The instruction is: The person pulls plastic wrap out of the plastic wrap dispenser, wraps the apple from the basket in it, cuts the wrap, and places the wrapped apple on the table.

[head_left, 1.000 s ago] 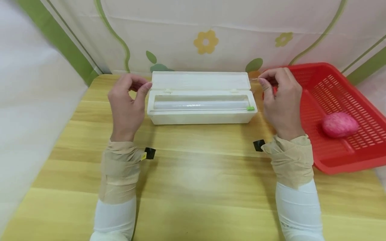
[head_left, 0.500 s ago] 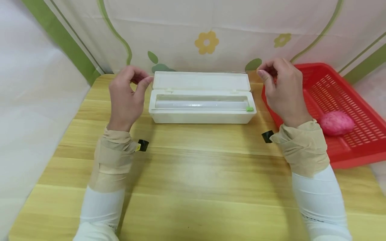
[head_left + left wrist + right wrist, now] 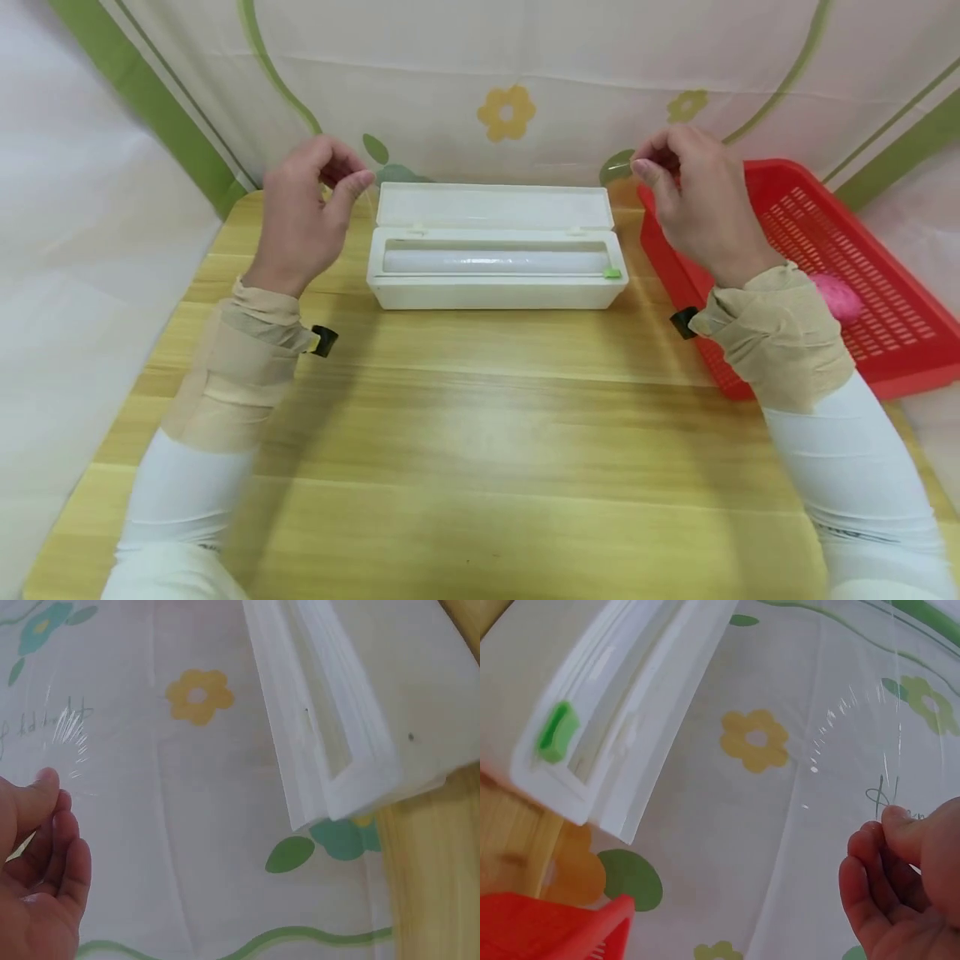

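"How many hands?"

"Two: my bare left hand point(image 3: 300, 215) and my bare right hand point(image 3: 707, 204)."

"And the other things?"

"I see one long white plastic box point(image 3: 497, 297), one red plastic basket point(image 3: 918, 377), one rounded pink lump point(image 3: 838, 297), one small green tab point(image 3: 612, 273)."

Over the past second both hands have risen: the left hand point(image 3: 303, 208), its fingertips earlier beside the upright lid point(image 3: 495, 207) of the long white plastic box point(image 3: 498, 293), now has them about level with its top edge, and the right hand point(image 3: 701, 200) has gone above it. The clear, thin film point(image 3: 69, 735) at their fingertips has risen too. The white-sleeved forearms have spread outward, and the right beige-wrapped wrist now partly hides the rounded, mottled pink object point(image 3: 838, 298).
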The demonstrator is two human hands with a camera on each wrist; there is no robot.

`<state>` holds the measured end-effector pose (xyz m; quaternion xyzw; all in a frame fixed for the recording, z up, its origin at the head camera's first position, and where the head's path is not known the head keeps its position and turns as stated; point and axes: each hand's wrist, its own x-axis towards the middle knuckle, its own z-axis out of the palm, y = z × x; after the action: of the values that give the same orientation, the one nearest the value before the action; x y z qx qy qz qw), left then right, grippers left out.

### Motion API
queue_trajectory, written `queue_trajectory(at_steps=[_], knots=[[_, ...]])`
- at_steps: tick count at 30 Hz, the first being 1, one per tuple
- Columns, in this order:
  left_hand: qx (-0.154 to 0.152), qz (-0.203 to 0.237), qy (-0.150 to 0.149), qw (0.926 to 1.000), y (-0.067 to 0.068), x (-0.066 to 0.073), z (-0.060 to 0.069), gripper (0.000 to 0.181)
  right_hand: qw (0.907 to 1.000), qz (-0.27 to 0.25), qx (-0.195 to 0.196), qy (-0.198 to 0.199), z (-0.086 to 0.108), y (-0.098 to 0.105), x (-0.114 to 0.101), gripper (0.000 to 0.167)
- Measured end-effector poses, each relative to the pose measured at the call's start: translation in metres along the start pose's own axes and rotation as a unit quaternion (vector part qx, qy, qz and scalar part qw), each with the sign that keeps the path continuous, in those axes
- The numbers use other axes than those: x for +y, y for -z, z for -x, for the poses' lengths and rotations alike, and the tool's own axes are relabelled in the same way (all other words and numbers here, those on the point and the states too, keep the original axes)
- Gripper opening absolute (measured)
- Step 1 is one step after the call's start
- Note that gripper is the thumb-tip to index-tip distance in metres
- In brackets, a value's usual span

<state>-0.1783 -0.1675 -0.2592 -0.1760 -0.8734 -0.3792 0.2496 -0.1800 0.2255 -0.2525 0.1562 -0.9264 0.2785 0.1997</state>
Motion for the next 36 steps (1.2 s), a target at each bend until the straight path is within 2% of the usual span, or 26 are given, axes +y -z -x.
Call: queue_trajectory(at_steps=[7, 11, 14, 24, 31, 36], knots=[[-0.021, -0.021, 0.015, 0.9995, 0.004, 0.001, -0.015, 0.021, 0.9994, 0.013, -0.030, -0.010, -0.012, 0.003, 0.001, 0.022], [-0.019, -0.024, 0.021, 0.9993, 0.004, 0.000, -0.021, 0.023, 0.9996, 0.005, -0.022, -0.017, -0.017, 0.003, 0.001, 0.023], [-0.014, -0.022, 0.022, 0.9994, 0.005, 0.000, -0.024, 0.023, 0.9997, 0.004, -0.015, -0.019, -0.021, 0.003, 0.001, 0.024], [0.000, -0.015, 0.027, 0.9995, 0.008, 0.005, -0.028, 0.023, 0.9982, 0.013, -0.026, -0.053, -0.027, 0.010, -0.007, 0.027], [0.017, -0.002, 0.025, 0.9995, 0.011, 0.013, -0.031, 0.019, 0.9987, 0.019, -0.008, -0.047, -0.028, 0.018, -0.011, 0.028], [0.018, 0.000, 0.015, 0.9997, 0.013, 0.016, -0.033, 0.020, 0.9985, 0.023, -0.004, -0.050, -0.028, 0.023, -0.013, 0.027]])
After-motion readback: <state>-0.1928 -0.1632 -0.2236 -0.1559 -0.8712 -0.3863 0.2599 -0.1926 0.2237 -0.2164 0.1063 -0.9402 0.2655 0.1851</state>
